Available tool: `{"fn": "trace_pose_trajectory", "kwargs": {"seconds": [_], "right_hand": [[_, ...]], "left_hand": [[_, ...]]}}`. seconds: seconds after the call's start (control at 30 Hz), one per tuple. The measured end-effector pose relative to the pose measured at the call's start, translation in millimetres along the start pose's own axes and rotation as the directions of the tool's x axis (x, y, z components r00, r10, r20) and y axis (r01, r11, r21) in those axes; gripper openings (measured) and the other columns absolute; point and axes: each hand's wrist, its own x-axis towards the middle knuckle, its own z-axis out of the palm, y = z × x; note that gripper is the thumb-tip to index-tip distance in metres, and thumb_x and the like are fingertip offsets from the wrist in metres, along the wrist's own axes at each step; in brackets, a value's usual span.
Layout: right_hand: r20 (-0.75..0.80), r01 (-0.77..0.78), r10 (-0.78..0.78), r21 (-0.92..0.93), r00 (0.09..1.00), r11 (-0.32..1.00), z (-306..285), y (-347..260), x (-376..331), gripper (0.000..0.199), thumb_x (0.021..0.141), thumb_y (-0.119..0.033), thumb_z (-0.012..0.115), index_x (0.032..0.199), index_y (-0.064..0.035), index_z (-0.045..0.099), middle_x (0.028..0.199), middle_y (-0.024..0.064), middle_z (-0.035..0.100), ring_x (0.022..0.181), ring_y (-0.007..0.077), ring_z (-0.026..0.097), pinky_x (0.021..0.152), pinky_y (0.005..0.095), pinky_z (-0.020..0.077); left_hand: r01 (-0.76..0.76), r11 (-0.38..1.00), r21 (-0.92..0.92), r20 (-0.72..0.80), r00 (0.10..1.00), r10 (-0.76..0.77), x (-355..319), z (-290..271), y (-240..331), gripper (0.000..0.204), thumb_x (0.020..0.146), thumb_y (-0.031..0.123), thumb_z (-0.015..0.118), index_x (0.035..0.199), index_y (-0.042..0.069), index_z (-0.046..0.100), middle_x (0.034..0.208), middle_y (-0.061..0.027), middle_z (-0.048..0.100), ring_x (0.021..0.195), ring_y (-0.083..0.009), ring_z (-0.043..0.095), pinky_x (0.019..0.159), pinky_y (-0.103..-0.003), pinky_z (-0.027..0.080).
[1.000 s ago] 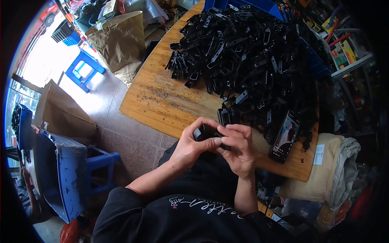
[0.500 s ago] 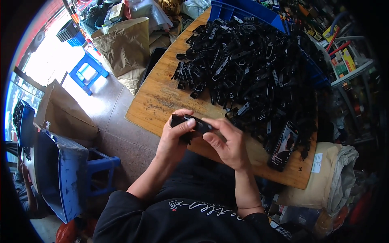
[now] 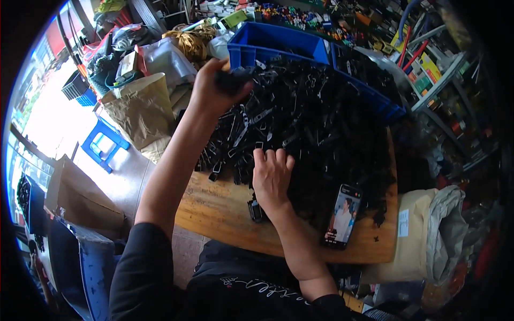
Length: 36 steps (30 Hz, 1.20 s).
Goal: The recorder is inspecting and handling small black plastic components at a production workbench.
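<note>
My left hand [image 3: 208, 91] is raised over the far left of the pile, its fingers closed around dark black plastic pieces [image 3: 231, 81] smeared by motion. Beneath it, a large heap of small black plastic parts [image 3: 316, 115], some with shiny metal frames, covers most of the wooden table [image 3: 225, 206]. My right hand [image 3: 272, 179] rests at the heap's near edge, knuckles up and fingers curled down. Its fingertips and whatever they grip are hidden. A single black part [image 3: 256, 211] lies on the wood just below my right hand.
A phone [image 3: 341, 218] with a lit screen lies at the table's near right. Blue plastic bins [image 3: 281, 44] stand behind the heap. Left of the table are a brown paper bag [image 3: 142, 109] and a blue stool [image 3: 104, 143]. A wire rack [image 3: 439, 85] stands right.
My hands have parted from in front of my body: the left swung far forward with the black pieces, the right moved forward to the heap. The view has shifted, too.
</note>
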Motion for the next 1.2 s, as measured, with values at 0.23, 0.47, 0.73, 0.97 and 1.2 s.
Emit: {"fn": "trace_pose_trajectory", "kwargs": {"seconds": [0.23,0.47,0.73,0.97,1.2], "right_hand": [[-0.050,0.095,-0.087,0.193,0.995,0.977,-5.9,-15.6,-5.1,0.019,0.069,-0.004,0.060,0.085,-0.0121,0.055,0.071,0.0012,0.049,0.077,0.0192,0.047,0.073,0.0343,0.0351],[0.284,-0.330,0.169,0.810,0.944,0.484,-44.3,12.5,0.9,0.011,0.080,-0.001,0.056,0.091,-0.0031,0.058,0.083,0.0062,0.061,0.076,0.0169,0.058,0.069,0.0271,0.0457],[0.063,-0.499,0.634,0.678,0.771,0.539,-119.4,110.4,-97.4,0.016,0.083,-0.008,0.059,0.098,-0.0043,0.059,0.086,0.0014,0.060,0.072,0.0071,0.053,0.066,0.0199,0.0435],[0.030,-0.690,0.698,0.193,0.715,0.698,-126.2,234.0,-185.3,0.022,0.073,-0.009,0.065,0.094,-0.0039,0.060,0.091,0.0120,0.059,0.081,0.0267,0.053,0.074,0.0351,0.0428],[-0.034,-0.672,0.709,0.289,0.705,0.682,-129.4,207.6,-188.6,0.013,0.086,-0.011,0.055,0.092,-0.0006,0.058,0.085,0.0103,0.058,0.072,0.0181,0.054,0.068,0.0277,0.0437]], "left_hand": [[-0.083,0.877,0.473,-0.350,0.896,0.273,130.1,29.2,64.1,0.064,0.071,0.044,0.062,0.122,0.009,0.044,0.115,-0.0100,0.050,0.101,-0.0240,0.049,0.077,-0.046,0.039],[-0.634,-0.022,0.773,0.631,0.772,-0.078,-116.1,-0.8,-30.2,0.046,0.069,0.009,0.066,0.114,0.008,0.058,0.117,-0.0103,0.052,0.105,-0.0189,0.051,0.082,-0.028,0.042],[0.130,0.687,0.715,0.048,0.971,-0.234,-211.9,-36.3,-92.6,0.017,0.075,0.004,0.067,0.090,0.000,0.063,0.081,-0.0029,0.061,0.063,-0.0079,0.053,0.055,-0.019,0.043],[-0.252,0.205,0.946,0.266,0.963,-0.043,-203.6,-27.0,-135.6,0.014,0.077,0.001,0.061,0.091,0.000,0.063,0.078,-0.0033,0.058,0.069,-0.0122,0.056,0.062,-0.025,0.044],[0.118,0.668,0.735,-0.013,0.987,-0.160,-211.7,-31.2,-122.3,0.017,0.081,0.006,0.058,0.097,-0.001,0.061,0.071,-0.0019,0.057,0.066,-0.0078,0.052,0.062,-0.021,0.042]]}}
